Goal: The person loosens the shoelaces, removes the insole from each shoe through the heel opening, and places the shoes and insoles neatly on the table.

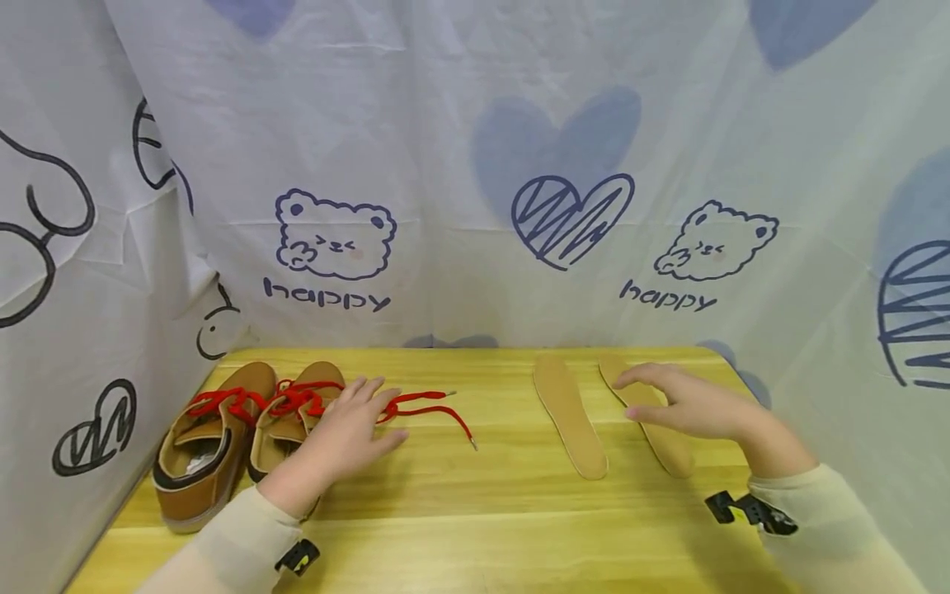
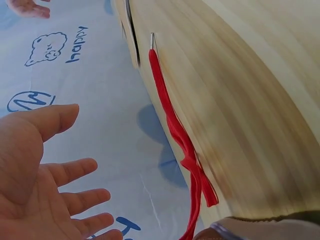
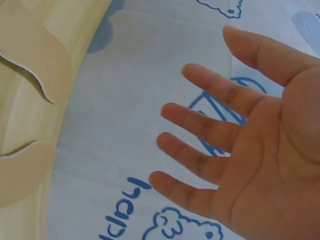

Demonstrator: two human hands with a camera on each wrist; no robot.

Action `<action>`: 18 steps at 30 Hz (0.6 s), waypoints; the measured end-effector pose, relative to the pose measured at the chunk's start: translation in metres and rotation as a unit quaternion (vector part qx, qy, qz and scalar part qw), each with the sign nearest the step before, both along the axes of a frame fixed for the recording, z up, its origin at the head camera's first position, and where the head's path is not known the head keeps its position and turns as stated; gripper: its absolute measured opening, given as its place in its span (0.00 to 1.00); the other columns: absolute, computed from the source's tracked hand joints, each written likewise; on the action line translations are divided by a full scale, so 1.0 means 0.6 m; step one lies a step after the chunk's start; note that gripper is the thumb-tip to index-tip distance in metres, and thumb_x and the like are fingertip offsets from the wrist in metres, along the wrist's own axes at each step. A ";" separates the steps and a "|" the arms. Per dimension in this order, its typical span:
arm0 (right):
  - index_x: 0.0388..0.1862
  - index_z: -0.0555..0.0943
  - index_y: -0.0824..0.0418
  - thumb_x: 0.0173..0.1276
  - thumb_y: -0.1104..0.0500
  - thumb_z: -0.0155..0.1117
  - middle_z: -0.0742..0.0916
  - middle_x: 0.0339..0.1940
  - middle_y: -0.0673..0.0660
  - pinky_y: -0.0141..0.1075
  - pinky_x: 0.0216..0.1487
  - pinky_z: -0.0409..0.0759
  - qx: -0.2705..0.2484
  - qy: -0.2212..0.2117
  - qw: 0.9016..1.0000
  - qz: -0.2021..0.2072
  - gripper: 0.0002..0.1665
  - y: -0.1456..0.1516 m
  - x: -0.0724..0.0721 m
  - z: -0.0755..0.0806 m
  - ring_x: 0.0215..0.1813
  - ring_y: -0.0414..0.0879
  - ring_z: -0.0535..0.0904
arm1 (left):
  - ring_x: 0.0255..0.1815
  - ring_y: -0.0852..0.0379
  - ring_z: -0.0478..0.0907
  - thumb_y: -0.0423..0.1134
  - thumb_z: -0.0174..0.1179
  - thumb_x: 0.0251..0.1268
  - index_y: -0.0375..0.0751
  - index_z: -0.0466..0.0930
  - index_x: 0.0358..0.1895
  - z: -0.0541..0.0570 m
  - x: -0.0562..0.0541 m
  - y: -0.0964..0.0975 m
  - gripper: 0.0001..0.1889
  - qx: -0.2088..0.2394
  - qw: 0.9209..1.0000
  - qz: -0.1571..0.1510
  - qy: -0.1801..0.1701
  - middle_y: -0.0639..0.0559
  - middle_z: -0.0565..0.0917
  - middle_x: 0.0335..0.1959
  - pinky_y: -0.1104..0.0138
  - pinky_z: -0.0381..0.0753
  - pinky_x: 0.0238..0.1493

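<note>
My left hand (image 1: 345,433) hovers beside the nearer brown shoe (image 1: 315,375), fingers spread and palm bare in the left wrist view; it hides part of that shoe. Another brown shoe (image 1: 195,487) stands to its left, toe away from me. Both have red laces, and two loose lace ends (image 1: 430,407) trail right across the table. On the right lie two tan insoles, one (image 1: 570,417) nearer the middle and the other (image 1: 664,445) partly under my right hand (image 1: 693,403) in the head view. That hand holds nothing, its fingers apart in the right wrist view.
The yellow wood-grain table (image 1: 475,528) ends at a white cloth (image 1: 445,272) printed with hearts and bears, which hangs behind and at both sides. Black wrist-camera mounts (image 1: 753,511) sit at the cream sleeves (image 1: 824,528).
</note>
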State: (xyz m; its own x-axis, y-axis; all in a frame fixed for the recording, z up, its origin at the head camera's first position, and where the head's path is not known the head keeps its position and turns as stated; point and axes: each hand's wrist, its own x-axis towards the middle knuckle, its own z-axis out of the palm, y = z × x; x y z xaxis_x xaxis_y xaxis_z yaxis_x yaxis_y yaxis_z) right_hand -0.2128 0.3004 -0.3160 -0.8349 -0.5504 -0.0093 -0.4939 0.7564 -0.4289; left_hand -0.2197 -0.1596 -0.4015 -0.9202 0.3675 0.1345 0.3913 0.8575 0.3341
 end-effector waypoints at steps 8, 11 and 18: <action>0.66 0.76 0.60 0.76 0.49 0.61 0.77 0.68 0.65 0.62 0.68 0.65 -0.015 0.023 1.000 -0.007 0.26 -0.024 -0.010 -0.018 0.71 0.66 0.68 | 0.76 0.31 0.54 0.57 0.62 0.68 0.44 0.68 0.74 -0.003 -0.003 0.010 0.35 -0.001 1.000 0.007 0.009 0.35 0.64 0.75 0.32 0.57 0.68; 0.67 0.76 0.61 0.75 0.49 0.61 0.76 0.68 0.66 0.62 0.69 0.65 -0.013 0.031 0.999 -0.007 0.27 -0.033 -0.013 -0.026 0.71 0.66 0.68 | 0.77 0.32 0.53 0.58 0.61 0.68 0.44 0.67 0.74 -0.007 -0.006 0.015 0.36 -0.004 1.000 0.008 0.012 0.36 0.63 0.75 0.33 0.56 0.69; 0.68 0.74 0.62 0.75 0.50 0.61 0.75 0.69 0.67 0.62 0.69 0.63 -0.011 0.033 0.999 -0.018 0.28 -0.050 -0.015 -0.043 0.72 0.67 0.65 | 0.77 0.31 0.53 0.59 0.59 0.69 0.43 0.67 0.74 -0.006 -0.009 0.031 0.36 -0.001 1.000 0.004 0.008 0.36 0.63 0.76 0.35 0.56 0.70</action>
